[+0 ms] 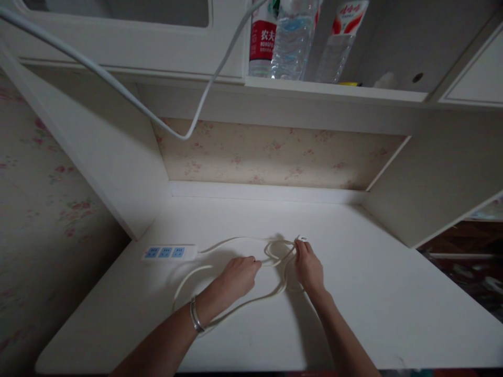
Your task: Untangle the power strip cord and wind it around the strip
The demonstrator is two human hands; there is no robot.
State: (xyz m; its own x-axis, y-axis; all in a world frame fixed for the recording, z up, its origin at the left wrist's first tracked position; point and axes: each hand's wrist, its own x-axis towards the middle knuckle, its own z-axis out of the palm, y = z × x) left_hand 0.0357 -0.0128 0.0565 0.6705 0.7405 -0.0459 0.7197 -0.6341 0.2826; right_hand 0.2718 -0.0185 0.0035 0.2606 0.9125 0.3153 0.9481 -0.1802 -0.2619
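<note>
Left hand [241,275] and right hand [309,266] are pinched on a thin cream cable [267,296], looped over a smooth white tabletop [377,298]; a tangle could be caused if crossed strands were pulled.

Power strip [168,252] at the left of the surface [243,348], cord [255,299] leaving its right end and looping rightward — left hand [240,275] mid-loops, right hand [309,266] right of them, plug [302,239] at its fingers [299,247]. Wall [255,157] behind; side panels [118,131] left and right. Above — bottles [293,50] on a shelf [334,91], cabinet door [129,50] left of them, cable [186,136] hanging before the door.
</note>
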